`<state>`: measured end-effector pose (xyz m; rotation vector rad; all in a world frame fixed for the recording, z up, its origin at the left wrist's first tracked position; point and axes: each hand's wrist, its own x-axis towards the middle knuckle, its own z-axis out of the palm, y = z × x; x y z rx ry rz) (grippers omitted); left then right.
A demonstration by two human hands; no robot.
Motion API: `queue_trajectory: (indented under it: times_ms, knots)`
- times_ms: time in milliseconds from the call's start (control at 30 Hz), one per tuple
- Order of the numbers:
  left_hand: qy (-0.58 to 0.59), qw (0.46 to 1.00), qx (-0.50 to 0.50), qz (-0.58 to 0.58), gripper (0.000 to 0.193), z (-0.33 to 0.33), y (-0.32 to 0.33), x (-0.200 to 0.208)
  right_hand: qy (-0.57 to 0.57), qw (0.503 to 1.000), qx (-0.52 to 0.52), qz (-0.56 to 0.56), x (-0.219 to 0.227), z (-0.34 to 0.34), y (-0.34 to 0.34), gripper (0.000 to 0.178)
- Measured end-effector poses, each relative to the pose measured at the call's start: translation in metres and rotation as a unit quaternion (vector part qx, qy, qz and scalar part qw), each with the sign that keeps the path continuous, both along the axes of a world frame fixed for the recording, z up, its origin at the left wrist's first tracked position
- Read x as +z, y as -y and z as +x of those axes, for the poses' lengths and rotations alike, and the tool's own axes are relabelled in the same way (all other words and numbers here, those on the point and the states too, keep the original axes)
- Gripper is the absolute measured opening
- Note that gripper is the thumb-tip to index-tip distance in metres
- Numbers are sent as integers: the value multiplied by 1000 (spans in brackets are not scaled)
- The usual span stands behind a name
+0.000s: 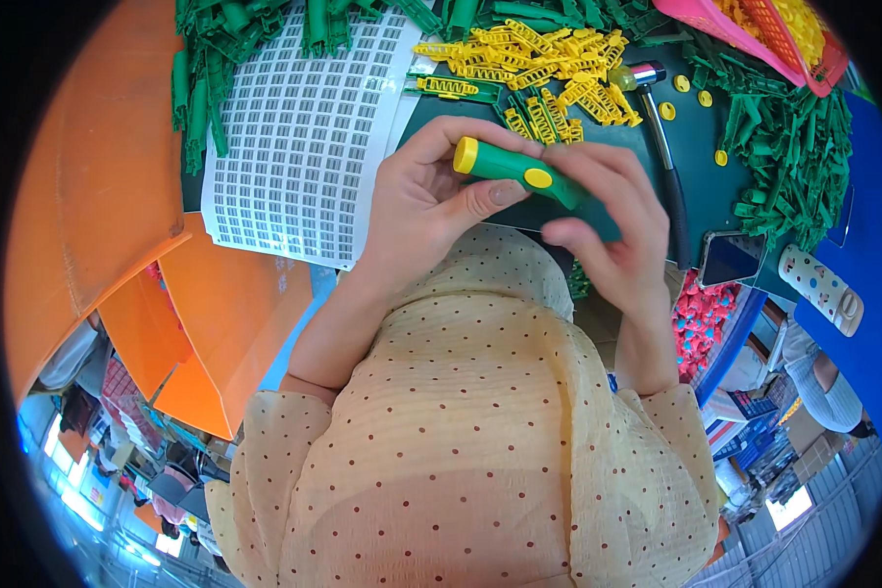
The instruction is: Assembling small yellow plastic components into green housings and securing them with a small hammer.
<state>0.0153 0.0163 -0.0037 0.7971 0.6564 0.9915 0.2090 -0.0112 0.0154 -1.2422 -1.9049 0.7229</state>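
Observation:
A green plastic tube with a yellow end cap and a yellow oval button is held up in front of my chest. My left hand is closed around its capped end, thumb along the near side. At the other end, the curled fingers of my right hand hold the tube from above, with the thumb lower down and a little apart. Those fingers partly cover that end. Just beyond lie green half-shells with yellow toothed strips set in them, and a pile of loose yellow toothed strips.
A hammer lies right of my hands, near small yellow caps. Green parts heap at right, others at far left. A sticker sheet covers the left. A phone and pink basket edge the right.

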Motion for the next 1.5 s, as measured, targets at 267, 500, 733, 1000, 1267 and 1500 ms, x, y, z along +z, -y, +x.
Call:
queue_trajectory:
  times_ms: [267,500,733,1000,1267,1500]
  knots:
    - [-333,921,30,199,27,-21,-23,-13,230,914,26,-333,41,56,34,31]
    - [-553,729,109,389,29,-39,-50,-36,246,932,15,-266,48,66,37,34]
    - [-585,693,52,418,26,-47,-51,-30,129,956,-118,-237,22,84,11,24]
    - [-382,894,68,225,30,-43,-30,-4,365,841,-397,41,-39,159,-21,20]
    - [-286,926,50,240,35,-33,-15,-2,383,803,-455,35,-53,156,-27,33]
    - [-58,990,-7,130,35,-24,-17,-4,59,966,-249,47,-2,69,-13,28]
